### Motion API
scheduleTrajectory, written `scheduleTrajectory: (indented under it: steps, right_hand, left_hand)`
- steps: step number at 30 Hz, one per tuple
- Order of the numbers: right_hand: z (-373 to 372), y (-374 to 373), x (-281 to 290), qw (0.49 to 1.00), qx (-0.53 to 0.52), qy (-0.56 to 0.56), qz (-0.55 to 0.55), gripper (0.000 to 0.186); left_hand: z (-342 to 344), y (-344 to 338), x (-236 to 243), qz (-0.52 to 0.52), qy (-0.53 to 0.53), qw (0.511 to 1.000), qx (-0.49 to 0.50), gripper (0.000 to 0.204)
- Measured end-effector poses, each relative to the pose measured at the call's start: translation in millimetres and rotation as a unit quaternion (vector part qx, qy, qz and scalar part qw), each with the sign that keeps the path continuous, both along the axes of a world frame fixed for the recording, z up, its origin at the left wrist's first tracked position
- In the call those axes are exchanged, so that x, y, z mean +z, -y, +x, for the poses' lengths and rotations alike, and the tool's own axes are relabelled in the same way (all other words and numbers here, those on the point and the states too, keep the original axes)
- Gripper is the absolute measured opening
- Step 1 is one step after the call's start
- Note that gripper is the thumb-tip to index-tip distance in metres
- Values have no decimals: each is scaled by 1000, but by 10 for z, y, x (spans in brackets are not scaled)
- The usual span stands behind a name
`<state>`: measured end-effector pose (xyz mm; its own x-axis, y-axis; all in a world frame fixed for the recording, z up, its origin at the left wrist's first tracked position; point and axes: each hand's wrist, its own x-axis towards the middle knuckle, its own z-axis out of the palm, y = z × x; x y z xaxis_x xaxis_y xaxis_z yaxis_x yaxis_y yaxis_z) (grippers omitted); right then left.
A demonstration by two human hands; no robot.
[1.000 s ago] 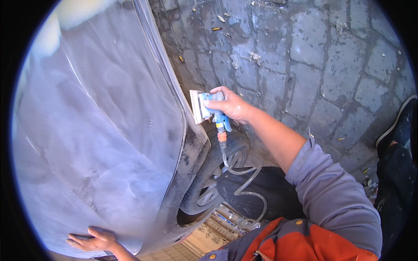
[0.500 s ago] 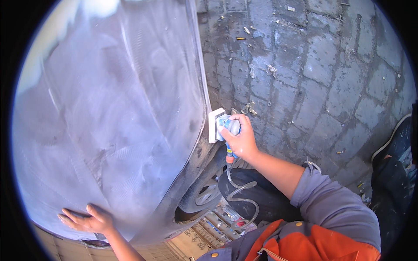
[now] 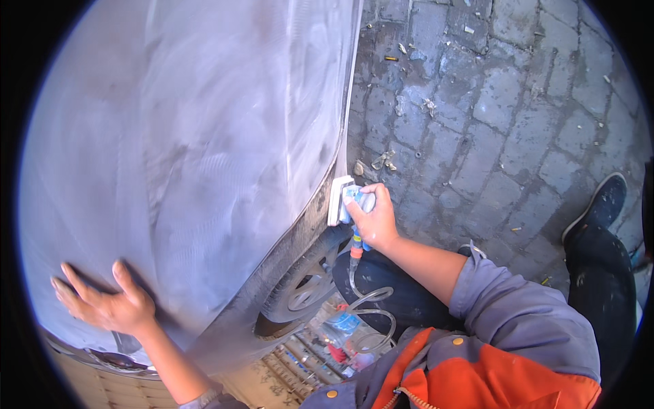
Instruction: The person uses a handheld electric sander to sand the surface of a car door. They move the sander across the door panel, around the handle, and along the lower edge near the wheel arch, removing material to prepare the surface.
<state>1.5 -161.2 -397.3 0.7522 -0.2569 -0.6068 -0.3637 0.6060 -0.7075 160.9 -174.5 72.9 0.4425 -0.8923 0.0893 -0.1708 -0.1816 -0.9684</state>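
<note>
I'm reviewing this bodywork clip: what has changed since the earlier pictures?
The sander, in the right hand, has moved along the edge of the panel toward the wheel. The view has shifted; the panel reaches further right in it. Nothing was taken hold of or let go: the left hand stays spread over the panel.

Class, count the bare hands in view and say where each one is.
2: the left hand lies spread on the car; the right hand grips the sander, near the wheel. No others show.
</note>
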Motion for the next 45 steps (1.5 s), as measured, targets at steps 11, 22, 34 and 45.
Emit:
scheduleTrajectory:
  steps: [11, 22, 34, 45]
  right_hand:
    - [38, -93, -228, 998, 24, 1, 51, 50]
    - [66, -93, -511, 999, 21, 44, 5, 48]
    - [116, -41, -383, 993, 11, 23, 114, 49]
    - [-46, -324, -316, 995, -19, -63, 75, 47]
  left_hand:
    - [12, -11, -32, -27, 16, 999, -31, 82]
    - [54, -47, -35, -38, -6, 998, -48, 75]
    - [-458, -1338, 1701, -38, 103, 994, -5, 62]
    - [-665, -1560, 2313, -376, 280, 857, 213, 100]
